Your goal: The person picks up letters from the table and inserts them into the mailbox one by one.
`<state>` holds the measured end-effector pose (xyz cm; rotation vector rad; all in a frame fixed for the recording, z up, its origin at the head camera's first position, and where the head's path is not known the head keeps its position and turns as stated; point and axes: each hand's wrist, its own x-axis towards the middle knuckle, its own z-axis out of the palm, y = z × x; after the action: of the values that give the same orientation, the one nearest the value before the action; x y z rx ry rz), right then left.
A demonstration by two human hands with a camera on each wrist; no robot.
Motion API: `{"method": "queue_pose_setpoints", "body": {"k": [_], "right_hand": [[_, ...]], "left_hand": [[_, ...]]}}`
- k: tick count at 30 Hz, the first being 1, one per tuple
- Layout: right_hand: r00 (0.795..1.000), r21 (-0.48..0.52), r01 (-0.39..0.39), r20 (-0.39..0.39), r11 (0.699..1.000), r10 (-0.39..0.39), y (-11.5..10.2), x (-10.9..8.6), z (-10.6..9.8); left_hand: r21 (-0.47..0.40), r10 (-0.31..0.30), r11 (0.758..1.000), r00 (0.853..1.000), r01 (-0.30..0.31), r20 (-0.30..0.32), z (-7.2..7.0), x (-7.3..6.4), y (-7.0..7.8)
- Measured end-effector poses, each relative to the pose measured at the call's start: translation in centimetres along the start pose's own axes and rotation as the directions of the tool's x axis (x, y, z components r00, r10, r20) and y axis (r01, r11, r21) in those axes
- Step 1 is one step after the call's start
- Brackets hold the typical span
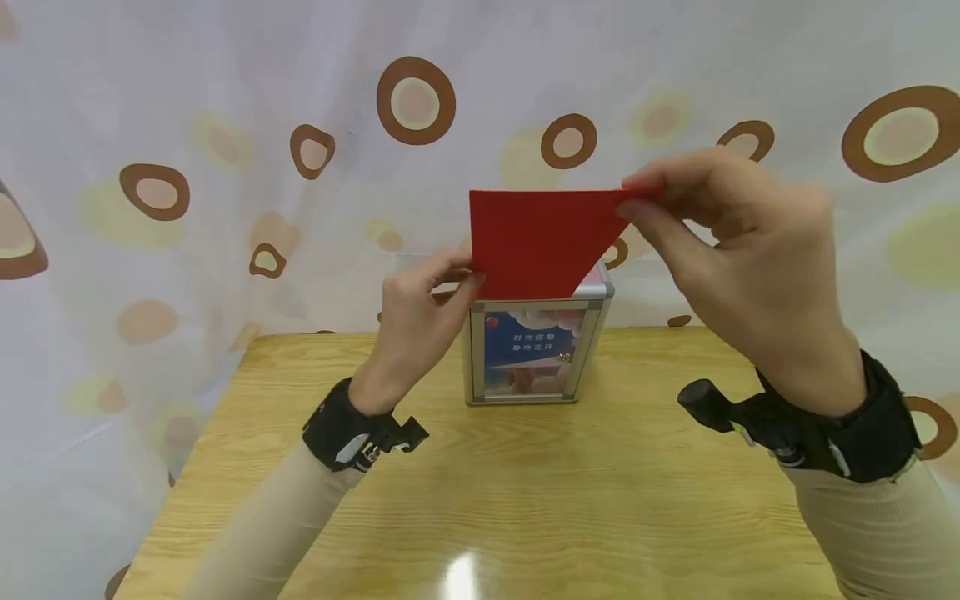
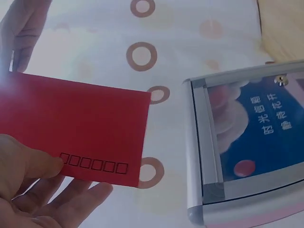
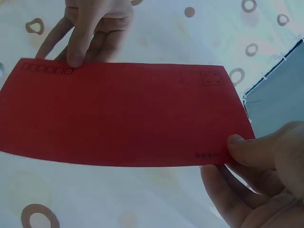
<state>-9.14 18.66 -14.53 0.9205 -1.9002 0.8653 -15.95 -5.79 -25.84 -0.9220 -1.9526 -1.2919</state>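
A red envelope is held up in the air between both hands, in front of and above a metal-framed box. Printed postcode squares show on it in the left wrist view, and a stamp box shows on the envelope in the right wrist view. My left hand pinches its left edge between thumb and fingers. At the opposite end, my right hand pinches a corner with thumb and fingertips. The box stands upright on the table; its top is partly hidden behind the envelope.
The wooden table stretches below the hands. A pale curtain with brown ring patterns hangs behind it. The box's front panel carries a blue picture with white characters and a small lock.
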Motion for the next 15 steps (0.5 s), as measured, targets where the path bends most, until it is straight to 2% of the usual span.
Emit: {"method": "queue_pose_setpoints", "body": {"k": [7,15], "right_hand": [[0.999,0.014,0.044,-0.028,0.999,-0.043,-0.1,1.4,0.6],[0.998,0.017,0.045,-0.045,0.999,-0.045,0.5,2.0,0.7]], "left_hand": [[0.087,0.064,0.994,0.997,-0.06,-0.047,0.0,2.2,-0.5],[0.085,0.101,0.992,0.991,-0.094,-0.091,0.4,4.1,-0.3]]}}
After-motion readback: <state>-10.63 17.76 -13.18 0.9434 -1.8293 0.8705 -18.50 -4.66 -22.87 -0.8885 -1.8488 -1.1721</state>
